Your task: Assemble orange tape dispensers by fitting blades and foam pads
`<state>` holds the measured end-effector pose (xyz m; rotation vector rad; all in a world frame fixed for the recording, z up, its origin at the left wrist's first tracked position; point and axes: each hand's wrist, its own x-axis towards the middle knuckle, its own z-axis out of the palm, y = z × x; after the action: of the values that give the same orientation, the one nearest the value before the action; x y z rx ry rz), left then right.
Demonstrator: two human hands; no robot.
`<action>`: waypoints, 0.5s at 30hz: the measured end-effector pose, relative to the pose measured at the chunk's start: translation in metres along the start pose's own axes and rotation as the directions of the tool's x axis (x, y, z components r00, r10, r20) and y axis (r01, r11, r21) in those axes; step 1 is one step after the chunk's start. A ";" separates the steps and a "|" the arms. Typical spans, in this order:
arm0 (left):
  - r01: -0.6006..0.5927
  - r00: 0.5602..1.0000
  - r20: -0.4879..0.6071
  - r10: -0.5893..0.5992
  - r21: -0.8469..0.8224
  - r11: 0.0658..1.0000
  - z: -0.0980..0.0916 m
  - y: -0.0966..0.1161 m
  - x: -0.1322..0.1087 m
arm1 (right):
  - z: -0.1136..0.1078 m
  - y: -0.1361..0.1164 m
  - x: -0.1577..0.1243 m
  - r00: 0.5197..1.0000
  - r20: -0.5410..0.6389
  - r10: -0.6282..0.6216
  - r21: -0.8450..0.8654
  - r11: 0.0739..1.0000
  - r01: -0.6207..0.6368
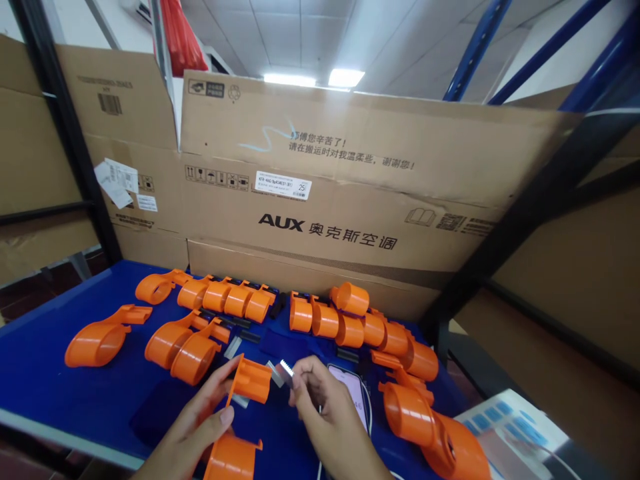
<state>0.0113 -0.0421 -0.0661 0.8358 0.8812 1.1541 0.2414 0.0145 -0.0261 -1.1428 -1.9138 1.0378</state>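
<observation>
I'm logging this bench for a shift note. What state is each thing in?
left hand: gripping the orange shell
right hand: pinching the serrated blade beside that shell
phone: flat on the blue table, screen up
other shells: loose on the table, unheld

- Orange curved plastic dispenser shell (251, 380): smooth, lightly glossy.
- Small toothed metal blade (287, 372): bare, bright, shiny.
- Blue table top (60, 393): matt, even finish.
- Big brown cardboard box (350, 200): dull, matt, creased, bearing a smooth white paper label (283, 185).
- Flat phone (350, 390): glossy screen.
</observation>
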 end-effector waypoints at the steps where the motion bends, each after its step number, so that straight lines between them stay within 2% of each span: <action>1: 0.023 1.000 0.014 -0.022 -0.011 1.000 0.001 -0.001 0.000 | 0.000 0.000 -0.001 1.000 0.000 0.017 0.062 0.998 -0.017; 4: 0.046 0.998 0.047 -0.043 -0.062 0.997 0.003 -0.003 0.003 | 0.003 0.003 -0.002 0.997 0.013 0.076 0.194 0.978 -0.078; 9: -0.093 0.996 0.004 0.094 -0.135 0.987 0.003 -0.006 0.009 | 0.006 0.011 0.000 0.987 -0.045 0.157 0.322 0.937 -0.134; 13: 0.003 0.997 0.071 0.004 -0.102 0.995 -0.001 -0.010 0.011 | 0.005 0.012 0.001 0.986 -0.066 0.153 0.325 0.938 -0.124; 15: -0.019 0.996 0.084 0.027 -0.095 0.995 -0.003 -0.013 0.014 | 0.005 0.011 0.000 0.987 -0.078 0.141 0.303 0.946 -0.111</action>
<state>0.0162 -0.0307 -0.0813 0.8135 0.7432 1.1626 0.2414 0.0162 -0.0378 -1.1289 -1.5586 1.2661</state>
